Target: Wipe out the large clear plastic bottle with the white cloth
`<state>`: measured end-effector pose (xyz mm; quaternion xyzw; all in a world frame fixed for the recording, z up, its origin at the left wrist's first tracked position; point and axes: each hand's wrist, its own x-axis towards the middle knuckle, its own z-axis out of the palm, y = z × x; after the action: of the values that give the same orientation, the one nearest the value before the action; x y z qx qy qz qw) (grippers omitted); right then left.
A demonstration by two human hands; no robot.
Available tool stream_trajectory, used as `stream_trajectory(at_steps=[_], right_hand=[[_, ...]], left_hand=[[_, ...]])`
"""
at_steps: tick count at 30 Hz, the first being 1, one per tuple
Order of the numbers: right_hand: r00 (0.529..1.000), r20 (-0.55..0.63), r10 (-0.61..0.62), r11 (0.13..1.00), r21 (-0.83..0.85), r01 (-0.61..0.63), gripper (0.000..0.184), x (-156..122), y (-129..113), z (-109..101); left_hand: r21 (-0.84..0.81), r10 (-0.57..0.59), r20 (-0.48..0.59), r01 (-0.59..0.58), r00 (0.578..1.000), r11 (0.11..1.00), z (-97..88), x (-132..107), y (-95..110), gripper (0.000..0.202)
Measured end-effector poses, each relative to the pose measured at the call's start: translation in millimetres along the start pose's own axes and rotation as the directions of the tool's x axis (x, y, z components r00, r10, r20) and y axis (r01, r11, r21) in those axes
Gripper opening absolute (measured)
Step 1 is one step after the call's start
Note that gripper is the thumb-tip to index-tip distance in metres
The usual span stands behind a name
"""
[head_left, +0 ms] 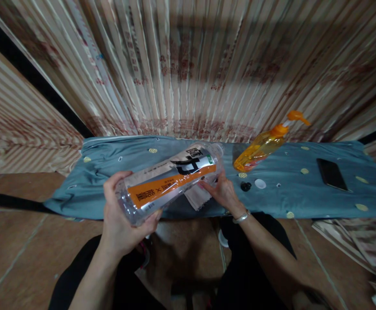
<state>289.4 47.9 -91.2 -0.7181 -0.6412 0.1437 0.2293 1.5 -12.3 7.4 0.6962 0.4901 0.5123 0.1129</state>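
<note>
A large clear plastic bottle (171,178) with an orange, white and black label lies tilted between my hands, its neck up to the right. My left hand (119,219) wraps round its base end, thumb below and fingers above. Near the neck end, my right hand (225,193) grips the lower side, with the thumb on the label and the other fingers hidden. Under the bottle, a light cloth (198,198) partly shows. To the right of my right hand lie a small black cap (245,186) and a white disc (260,184).
A pump bottle (259,148) of yellow-orange liquid stands at the back of the blue cloth-covered bench (291,189). A black phone (331,174) lies farther right. Behind the bench hangs a striped, pleated curtain (188,77). Dark bars (35,69) frame the left side.
</note>
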Motion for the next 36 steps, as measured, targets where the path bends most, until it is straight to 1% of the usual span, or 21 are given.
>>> stream_trajectory(at_steps=[5, 9, 13, 18, 21, 25, 28, 31, 33, 36], right_hand=[[1.000, -0.004, 0.002, 0.999, 0.042, -0.001, 0.091, -1, 1, -1], [0.999, -0.016, -0.032, 0.997, 0.073, 0.033, 0.093, -1, 1, -3], [0.999, -0.008, -0.039, 0.997, 0.060, 0.039, 0.091, -2, 1, -4], [0.998, -0.021, -0.053, 0.997, 0.048, 0.054, 0.092, -2, 2, -5], [0.996, -0.035, -0.087, 0.992, 0.091, 0.090, 0.094, -3, 4, -7], [0.985, -0.064, -0.161, 0.975, 0.144, 0.169, 0.101, -2, 9, -13], [0.969, -0.126, -0.212, 0.962, 0.146, 0.230, 0.100, -1, 15, -21], [0.943, -0.214, -0.255, 0.950, 0.129, 0.286, 0.093, -1, 19, -34], [0.913, -0.281, -0.295, 0.937, 0.103, 0.334, 0.085, -4, 18, -46], [0.848, -0.385, -0.364, 0.905, 0.071, 0.420, 0.068, -15, 8, -65]], left_hand=[[-0.019, -0.038, 0.007, 0.038, 0.999, 0.999, -0.6, 0, 2, 0.072], [-0.027, -0.056, 0.002, 0.056, 0.998, 0.998, -0.4, -1, 2, 0.072], [-0.033, -0.081, -0.008, 0.081, 0.997, 0.996, -0.7, -1, 1, 0.074], [-0.030, -0.114, 0.014, 0.114, 0.993, 0.993, -2.3, 0, 2, 0.075], [-0.026, -0.120, 0.022, 0.121, 0.993, 0.992, -2.6, 0, 2, 0.075], [-0.023, -0.094, -0.009, 0.094, 0.996, 0.995, -1.5, -1, 1, 0.077], [-0.031, -0.086, -0.004, 0.085, 0.996, 0.996, -0.4, -1, 0, 0.075], [-0.032, -0.075, -0.001, 0.075, 0.997, 0.997, 0.3, -1, 1, 0.073], [-0.026, -0.078, -0.006, 0.078, 0.997, 0.997, 0.3, -1, 2, 0.074], [-0.033, -0.088, 0.000, 0.088, 0.996, 0.996, 0.0, -1, 2, 0.075]])
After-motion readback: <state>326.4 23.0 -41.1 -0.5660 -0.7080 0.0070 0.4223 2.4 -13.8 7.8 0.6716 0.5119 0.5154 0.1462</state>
